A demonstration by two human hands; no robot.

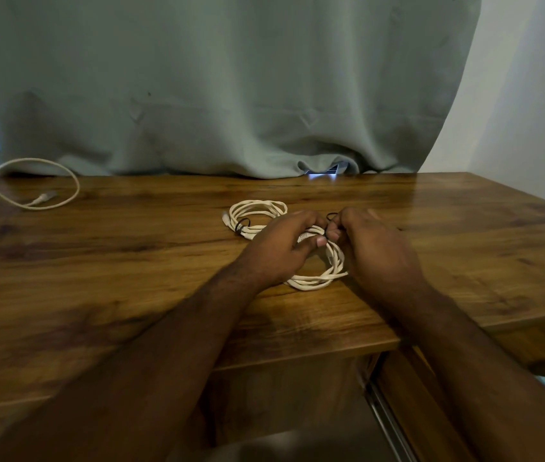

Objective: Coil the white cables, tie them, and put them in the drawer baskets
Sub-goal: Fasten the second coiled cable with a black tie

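Both our hands are busy on the same white coiled cable point(317, 278), which sits on the glossy brown wooden table point(98, 278) a bit in from the near edge, roughly mid-table. Our left hand point(281, 248) is curled over the left side of the coil, thumb pressing down on the strands near a plug end. Our right hand point(374, 248) is on the right side, its fingertips pinching a thin black tie point(331, 216) right at the top of the coil, so both are gripping something rather than hanging loose.

Just beyond the left hand, towards the far edge, there's a second white cable bundle point(258, 210), already coiled and wearing its own small black band point(243, 225) on its left side. It's touching or nearly touching the coil we're working on; hard to tell with the hands in the way.

Way over by the far left corner lies a loose white cable point(31, 181), uncoiled, looping wide with one plug end resting inside the loop and the other end trailing off the left edge.

A grey-green curtain point(214, 88) hangs behind the far edge. At the near right edge, below the tabletop, there's a wooden drawer front point(407, 388) with a metal rail.
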